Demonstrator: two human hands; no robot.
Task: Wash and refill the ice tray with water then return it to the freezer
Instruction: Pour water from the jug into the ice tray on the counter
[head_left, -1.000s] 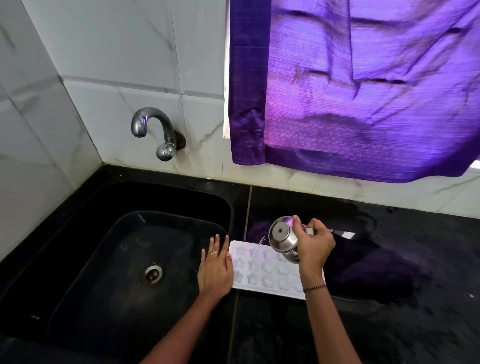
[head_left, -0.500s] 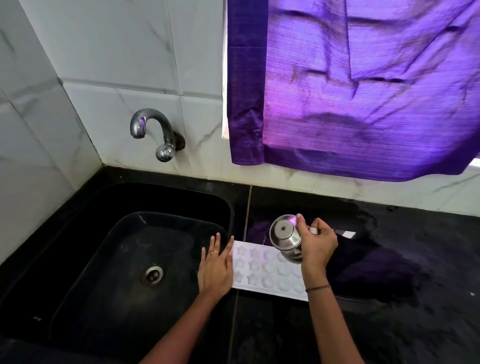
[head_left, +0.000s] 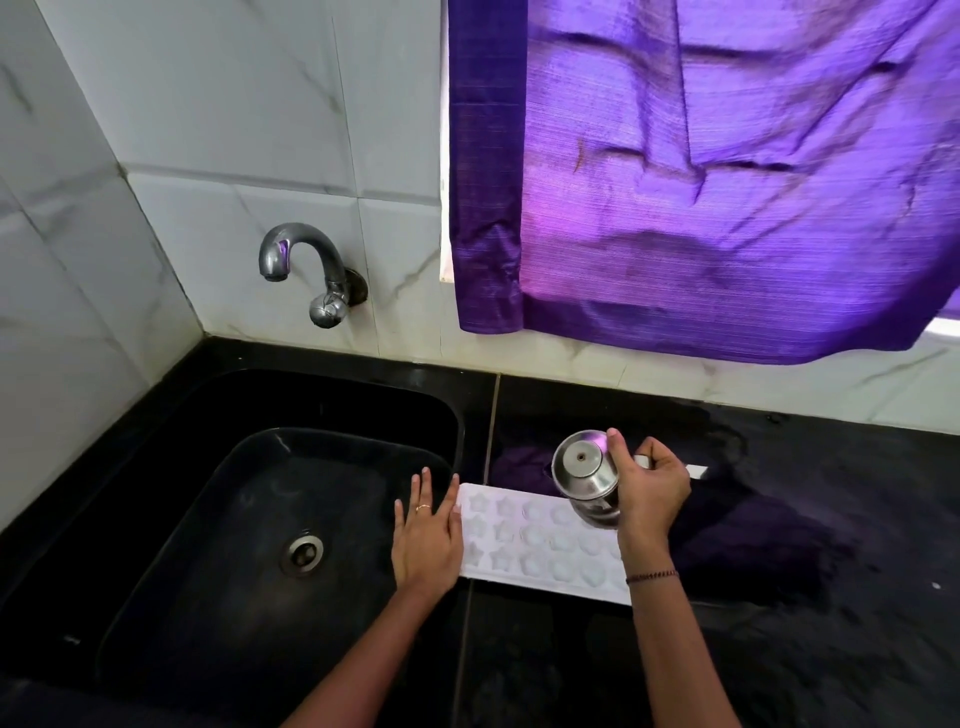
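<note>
A white ice tray (head_left: 524, 545) with star and round moulds lies flat on the black counter, just right of the sink. My left hand (head_left: 427, 535) rests flat with straight fingers against the tray's left end. My right hand (head_left: 652, 493) grips a steel cup (head_left: 586, 475), tipped far over above the tray's right half so that its base faces me. The wrist and cup hide the tray's right end.
A black sink (head_left: 249, 519) with a metal drain (head_left: 303, 552) lies to the left, under a wall tap (head_left: 306, 270). A purple curtain (head_left: 701, 182) hangs over the back of the wet black counter (head_left: 805, 545). Marble tiles cover the walls.
The steel cup has tipped slightly further over the tray in my right hand. My left hand has stayed at the tray's left end.
</note>
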